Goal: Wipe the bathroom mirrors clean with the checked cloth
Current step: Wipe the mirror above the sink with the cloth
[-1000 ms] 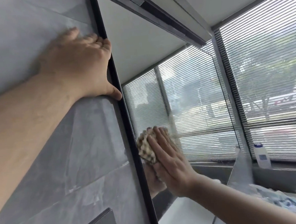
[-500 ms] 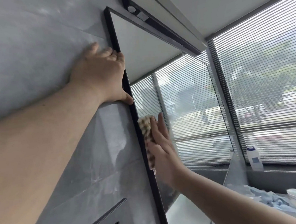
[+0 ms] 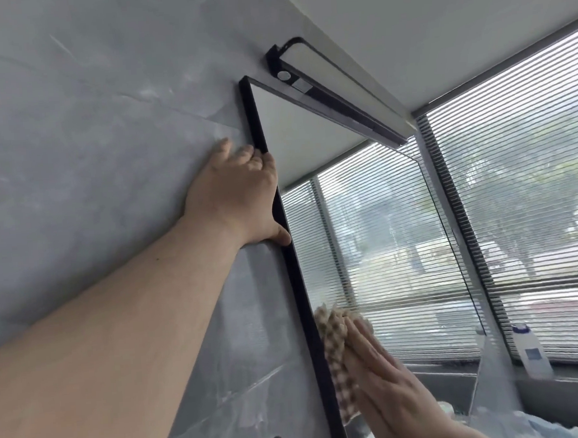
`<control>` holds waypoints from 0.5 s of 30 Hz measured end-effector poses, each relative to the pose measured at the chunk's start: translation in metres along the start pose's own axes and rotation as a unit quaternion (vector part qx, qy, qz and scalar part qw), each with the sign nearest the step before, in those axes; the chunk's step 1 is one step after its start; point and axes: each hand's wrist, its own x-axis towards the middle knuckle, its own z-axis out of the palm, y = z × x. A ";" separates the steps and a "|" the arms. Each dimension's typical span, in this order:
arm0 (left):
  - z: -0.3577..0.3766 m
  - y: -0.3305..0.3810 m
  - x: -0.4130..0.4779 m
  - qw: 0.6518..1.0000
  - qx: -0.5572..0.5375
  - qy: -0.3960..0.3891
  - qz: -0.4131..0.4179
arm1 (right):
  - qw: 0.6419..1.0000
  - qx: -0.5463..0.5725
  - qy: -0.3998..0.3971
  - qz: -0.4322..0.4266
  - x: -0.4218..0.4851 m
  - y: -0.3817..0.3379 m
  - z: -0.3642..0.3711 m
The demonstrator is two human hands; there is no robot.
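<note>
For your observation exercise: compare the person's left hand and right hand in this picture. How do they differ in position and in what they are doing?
The left hand is high up, resting on the grey wall with fingers at the mirror's black frame; the right hand is lower, on the glass. The left hand holds nothing; the right hand presses the checked cloth flat against the mirror. Both are open, with extended fingers.

Now lower on the mirror [image 3: 368, 247], toward 6 o'clock along its black left edge: right hand [image 3: 391, 382] and checked cloth [image 3: 336, 355]. View tilted up toward 12 o'clock, exposing the mirror's top corner and the light bar [image 3: 337, 92].
</note>
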 end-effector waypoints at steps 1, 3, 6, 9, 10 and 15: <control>0.000 -0.001 0.000 1.000 0.001 0.000 0.000 | 1.000 0.002 -0.017 0.005 0.004 0.000 -0.001; -0.001 -0.001 0.001 1.000 0.005 0.004 0.001 | 0.998 0.013 -0.061 0.023 0.017 -0.001 -0.004; 0.000 0.000 0.002 1.000 0.009 0.008 -0.001 | 0.995 0.009 -0.096 0.030 0.041 0.003 -0.009; 0.001 0.000 0.002 1.000 0.016 0.010 -0.020 | 0.993 -0.010 -0.106 0.042 0.073 0.010 -0.016; 0.001 0.000 0.002 0.999 0.018 0.011 -0.027 | 0.992 -0.011 -0.116 0.052 0.085 0.012 -0.018; 0.003 0.000 0.004 0.999 0.003 0.023 -0.021 | 0.990 0.068 -0.072 0.098 0.150 0.025 -0.020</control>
